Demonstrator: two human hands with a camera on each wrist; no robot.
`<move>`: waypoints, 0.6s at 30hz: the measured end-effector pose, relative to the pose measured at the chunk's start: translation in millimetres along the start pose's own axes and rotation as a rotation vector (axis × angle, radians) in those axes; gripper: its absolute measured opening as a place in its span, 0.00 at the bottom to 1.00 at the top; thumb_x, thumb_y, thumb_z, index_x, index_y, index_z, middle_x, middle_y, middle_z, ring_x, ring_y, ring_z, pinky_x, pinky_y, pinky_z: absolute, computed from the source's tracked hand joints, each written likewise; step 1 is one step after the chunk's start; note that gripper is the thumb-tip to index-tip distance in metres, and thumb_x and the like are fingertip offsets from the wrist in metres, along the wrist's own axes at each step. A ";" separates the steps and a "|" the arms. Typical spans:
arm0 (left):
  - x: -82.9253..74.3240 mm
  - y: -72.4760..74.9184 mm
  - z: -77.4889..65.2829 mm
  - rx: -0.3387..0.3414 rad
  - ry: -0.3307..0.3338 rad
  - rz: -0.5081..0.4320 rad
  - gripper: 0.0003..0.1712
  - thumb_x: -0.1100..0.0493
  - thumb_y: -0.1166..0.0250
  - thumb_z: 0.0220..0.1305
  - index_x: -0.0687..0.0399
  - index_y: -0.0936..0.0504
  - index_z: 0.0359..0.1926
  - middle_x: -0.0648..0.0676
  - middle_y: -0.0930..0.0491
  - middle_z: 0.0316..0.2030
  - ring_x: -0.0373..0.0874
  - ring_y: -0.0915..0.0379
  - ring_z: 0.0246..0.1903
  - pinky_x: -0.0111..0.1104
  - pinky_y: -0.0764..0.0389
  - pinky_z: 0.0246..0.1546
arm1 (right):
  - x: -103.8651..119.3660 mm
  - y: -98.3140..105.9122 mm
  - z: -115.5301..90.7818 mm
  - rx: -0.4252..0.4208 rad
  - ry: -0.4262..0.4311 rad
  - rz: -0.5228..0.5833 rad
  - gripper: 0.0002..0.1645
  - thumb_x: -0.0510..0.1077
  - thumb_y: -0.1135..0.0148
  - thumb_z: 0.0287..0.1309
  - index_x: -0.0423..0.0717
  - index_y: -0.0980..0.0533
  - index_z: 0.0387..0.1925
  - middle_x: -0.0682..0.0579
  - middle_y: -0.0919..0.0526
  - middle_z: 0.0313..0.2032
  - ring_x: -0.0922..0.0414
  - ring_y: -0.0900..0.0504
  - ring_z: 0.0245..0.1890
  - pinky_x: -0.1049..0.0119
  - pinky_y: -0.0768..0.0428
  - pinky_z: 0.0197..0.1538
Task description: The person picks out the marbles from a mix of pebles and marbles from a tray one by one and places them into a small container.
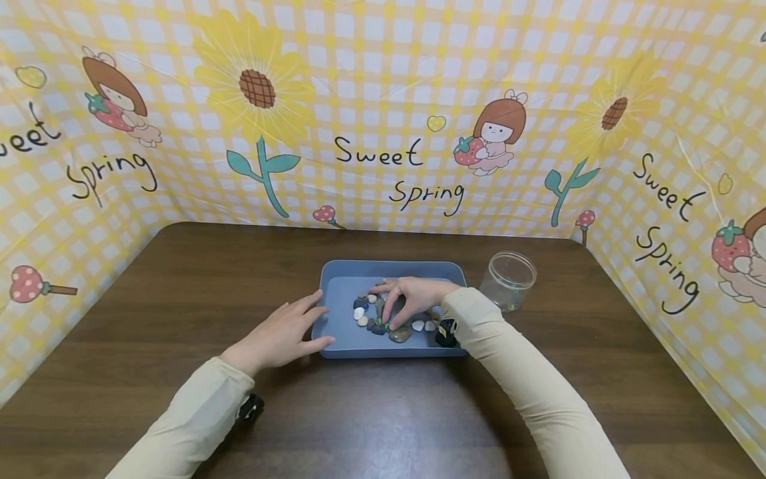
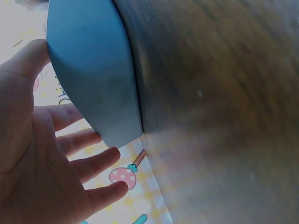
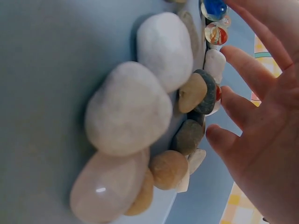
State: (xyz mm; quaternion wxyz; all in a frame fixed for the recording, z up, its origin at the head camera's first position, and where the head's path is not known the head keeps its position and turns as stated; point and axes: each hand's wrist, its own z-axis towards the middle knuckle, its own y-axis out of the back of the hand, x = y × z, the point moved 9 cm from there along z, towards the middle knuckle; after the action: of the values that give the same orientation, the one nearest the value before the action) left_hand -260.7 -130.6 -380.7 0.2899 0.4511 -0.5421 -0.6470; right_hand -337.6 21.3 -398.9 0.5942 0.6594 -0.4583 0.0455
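A blue-grey tray (image 1: 336, 338) holds an arrangement of stones and glass marbles. My left hand (image 1: 280, 334) rests on the tray's left rim with the fingers spread; the left wrist view shows the tray wall beside these fingers. Over the stones, my right hand (image 1: 413, 297) reaches down with thumb and index finger close together, pinching a small greenish marble (image 1: 385, 324). Close below the fingertips is a flat brownish stone (image 1: 399, 334). White stones (image 3: 128, 109), a blue marble (image 3: 214, 9) and an orange-swirled marble (image 3: 216, 34) show in the right wrist view. The hand hides some stones.
A clear round jar (image 1: 509, 283) without a lid stands right of the tray, with a few greenish bits at its bottom. The brown wooden table (image 1: 383, 419) is enclosed by a yellow checked cloth (image 1: 383, 80) at the back and sides.
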 end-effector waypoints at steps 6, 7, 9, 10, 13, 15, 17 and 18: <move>-1.2 0.9 -0.6 -0.003 -0.008 -0.001 0.36 0.40 0.43 0.62 0.61 0.29 0.61 0.65 0.43 0.69 0.61 0.43 0.67 0.60 0.41 0.63 | -1.3 -0.6 -0.5 0.000 -0.010 0.004 0.07 0.42 0.30 0.48 0.50 0.15 0.33 0.52 0.42 0.71 0.49 0.61 0.75 0.46 0.56 0.74; -1.4 0.8 -0.7 -0.003 -0.009 -0.002 0.36 0.40 0.43 0.62 0.61 0.30 0.61 0.65 0.43 0.69 0.61 0.43 0.67 0.60 0.41 0.63 | -1.5 -0.6 -0.7 0.000 -0.008 0.007 0.07 0.42 0.30 0.49 0.50 0.15 0.33 0.52 0.42 0.71 0.49 0.61 0.75 0.46 0.56 0.74; -1.6 0.7 -0.9 -0.004 -0.011 -0.003 0.36 0.39 0.43 0.62 0.61 0.30 0.61 0.65 0.43 0.69 0.61 0.43 0.67 0.60 0.41 0.63 | -1.5 -0.5 -1.3 -0.001 -0.001 0.016 0.07 0.42 0.31 0.49 0.50 0.15 0.33 0.52 0.42 0.71 0.48 0.61 0.75 0.46 0.56 0.74; -1.5 0.6 -1.0 -0.005 -0.012 -0.002 0.36 0.39 0.43 0.62 0.61 0.30 0.61 0.65 0.43 0.69 0.61 0.43 0.67 0.60 0.41 0.63 | -1.6 -0.2 -1.4 -0.002 0.007 0.019 0.07 0.43 0.31 0.49 0.50 0.15 0.34 0.51 0.42 0.71 0.48 0.61 0.75 0.46 0.56 0.74; -1.7 0.7 -1.3 -0.006 -0.013 -0.004 0.36 0.39 0.43 0.62 0.61 0.29 0.61 0.65 0.43 0.69 0.60 0.42 0.67 0.60 0.41 0.63 | -1.6 1.5 -2.2 -0.012 0.023 0.039 0.07 0.43 0.31 0.49 0.49 0.15 0.34 0.50 0.42 0.71 0.48 0.60 0.75 0.45 0.57 0.74; -1.9 1.1 -1.3 -0.008 -0.014 -0.003 0.36 0.40 0.43 0.62 0.61 0.29 0.61 0.65 0.42 0.69 0.60 0.42 0.67 0.60 0.41 0.63 | -1.3 3.7 -2.8 -0.023 0.034 0.051 0.07 0.42 0.31 0.49 0.49 0.15 0.34 0.49 0.42 0.71 0.48 0.60 0.75 0.45 0.58 0.74; -2.0 1.6 -1.3 -0.009 -0.015 -0.004 0.36 0.40 0.43 0.62 0.61 0.29 0.61 0.65 0.42 0.69 0.60 0.42 0.66 0.60 0.41 0.63 | -1.3 6.1 -3.7 -0.032 0.040 0.059 0.07 0.42 0.31 0.49 0.48 0.15 0.34 0.49 0.42 0.71 0.48 0.60 0.75 0.45 0.58 0.74; -2.0 1.9 -1.2 -0.009 -0.015 -0.005 0.36 0.40 0.43 0.62 0.61 0.29 0.61 0.65 0.42 0.69 0.61 0.42 0.66 0.60 0.41 0.63 | -1.2 7.5 -4.2 -0.037 0.043 0.059 0.07 0.42 0.31 0.49 0.49 0.15 0.34 0.49 0.42 0.71 0.48 0.60 0.75 0.45 0.58 0.74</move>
State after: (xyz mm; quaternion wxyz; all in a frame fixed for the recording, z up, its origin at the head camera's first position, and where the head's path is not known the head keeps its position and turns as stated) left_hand -258.9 -129.8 -378.3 0.2865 0.4464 -0.5400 -0.6535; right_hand -341.2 26.3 -392.9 0.6142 0.6334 -0.4656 0.0687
